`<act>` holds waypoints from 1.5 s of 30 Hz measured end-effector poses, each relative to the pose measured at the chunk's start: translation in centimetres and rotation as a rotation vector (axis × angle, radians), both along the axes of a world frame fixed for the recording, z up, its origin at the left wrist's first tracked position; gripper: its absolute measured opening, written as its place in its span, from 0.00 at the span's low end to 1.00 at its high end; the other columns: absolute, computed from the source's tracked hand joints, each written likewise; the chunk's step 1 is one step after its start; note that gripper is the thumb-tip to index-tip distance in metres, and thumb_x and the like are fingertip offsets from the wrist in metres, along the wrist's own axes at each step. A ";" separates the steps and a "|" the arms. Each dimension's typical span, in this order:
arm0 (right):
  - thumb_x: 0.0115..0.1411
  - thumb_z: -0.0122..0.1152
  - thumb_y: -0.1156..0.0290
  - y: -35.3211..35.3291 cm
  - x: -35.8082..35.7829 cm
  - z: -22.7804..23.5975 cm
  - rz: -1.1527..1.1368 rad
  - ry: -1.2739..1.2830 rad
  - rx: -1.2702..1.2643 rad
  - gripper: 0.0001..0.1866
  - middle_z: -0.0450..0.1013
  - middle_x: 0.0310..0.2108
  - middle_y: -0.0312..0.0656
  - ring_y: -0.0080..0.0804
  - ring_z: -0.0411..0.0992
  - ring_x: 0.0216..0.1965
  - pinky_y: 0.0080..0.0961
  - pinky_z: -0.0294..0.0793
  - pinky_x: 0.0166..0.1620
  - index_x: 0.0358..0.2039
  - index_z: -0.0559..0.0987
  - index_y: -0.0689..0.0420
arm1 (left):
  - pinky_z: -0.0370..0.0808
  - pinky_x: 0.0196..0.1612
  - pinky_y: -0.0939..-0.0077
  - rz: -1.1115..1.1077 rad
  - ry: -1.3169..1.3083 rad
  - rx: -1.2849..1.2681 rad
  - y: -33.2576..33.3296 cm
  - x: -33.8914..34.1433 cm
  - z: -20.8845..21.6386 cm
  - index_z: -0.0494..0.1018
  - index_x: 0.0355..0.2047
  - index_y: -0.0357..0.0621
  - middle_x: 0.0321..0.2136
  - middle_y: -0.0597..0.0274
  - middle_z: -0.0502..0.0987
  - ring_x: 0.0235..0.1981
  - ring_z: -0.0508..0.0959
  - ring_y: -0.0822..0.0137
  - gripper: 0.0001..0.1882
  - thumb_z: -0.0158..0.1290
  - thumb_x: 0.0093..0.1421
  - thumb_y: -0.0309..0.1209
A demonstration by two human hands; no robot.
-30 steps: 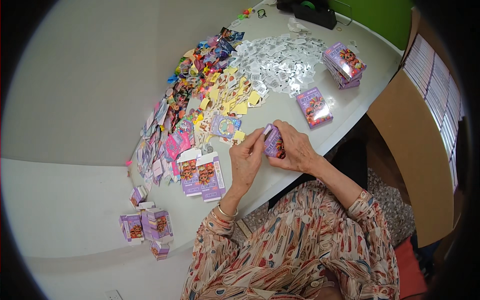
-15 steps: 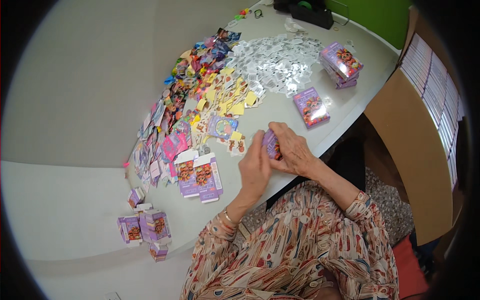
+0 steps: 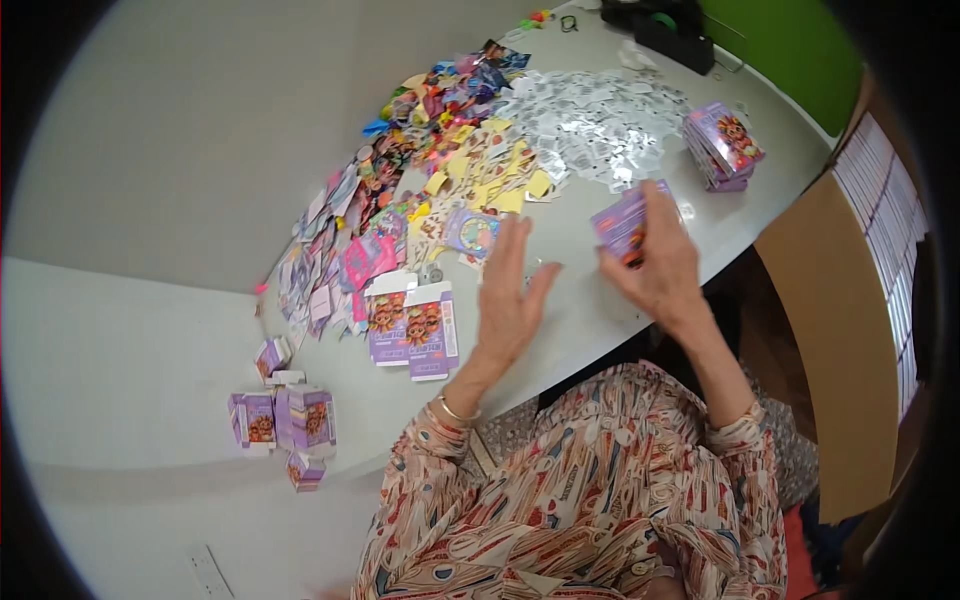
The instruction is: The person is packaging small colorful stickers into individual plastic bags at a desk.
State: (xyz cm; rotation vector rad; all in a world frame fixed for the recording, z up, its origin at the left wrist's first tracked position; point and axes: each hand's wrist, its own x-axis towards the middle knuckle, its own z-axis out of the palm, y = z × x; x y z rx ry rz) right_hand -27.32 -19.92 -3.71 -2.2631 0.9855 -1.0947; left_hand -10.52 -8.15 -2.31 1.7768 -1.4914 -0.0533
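My right hand point(image 3: 660, 265) grips a small purple cartoon-printed box point(image 3: 622, 228), thumb on its near side and fingers over its far side. Behind that hand, mostly covered, another purple box point(image 3: 688, 211) lies on the table. My left hand point(image 3: 508, 305) hovers empty over the table with thumb and fingers apart. Beside its wrist lie two flattened purple cartons point(image 3: 430, 335) with white flaps, overlapping each other. A small stack of filled-out purple boxes point(image 3: 725, 140) stands at the right, beyond my right hand.
Heaps of small clear-white packets point(image 3: 600, 120), yellow-and-brown cards point(image 3: 490, 170) and colourful trinkets point(image 3: 430, 110) spread along the far side. More purple cartons point(image 3: 305, 418) sit at the left. A black tape dispenser point(image 3: 675, 40) stands at the back, a large open cardboard box point(image 3: 820, 320) at the right.
Both hands were together around the purple box. My left hand has let go and opened; my right hand has carried the box right, toward the other box. The view has shifted slightly.
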 end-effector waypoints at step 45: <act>0.37 0.75 0.57 7.5 6.0 -4.0 0.207 0.013 0.222 0.51 0.63 0.44 0.57 0.54 0.67 0.43 0.41 0.69 0.46 0.55 0.56 0.70 | 0.69 0.49 0.64 -0.029 0.272 0.171 0.0 2.2 2.3 0.74 0.25 0.35 0.36 0.49 0.73 0.51 0.72 0.51 0.09 0.62 0.51 0.27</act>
